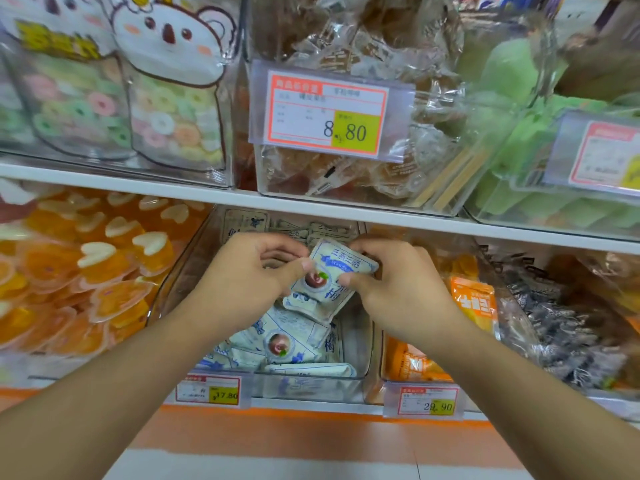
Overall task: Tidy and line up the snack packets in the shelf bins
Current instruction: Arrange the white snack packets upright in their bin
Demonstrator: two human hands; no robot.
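The snack packets point(298, 344) are seen in a clear bin point(360, 344) on the lower shelf, between a bin of orange heart-shaped sweets point(86, 268) on the left and a bin of orange packets point(474, 303) on the right. Most of them lie loosely heaped and askew on the bin floor, while a row stands upright at the back. One white-and-blue packet point(332, 275) is held tilted above the heap. Its left edge is pinched by the left hand point(249, 271) between thumb and curled fingers, and its right edge is pinched in the same way by the right hand point(398, 285), so that both hands are closed on the one packet, close together.

The packet is judged to be light, small and pillow-like, with a smooth, probably slippery film and soft contents that could be crushed. It is best taken by the sealed side edges, as is being done here, and squeezing of the puffed middle is best avoided.
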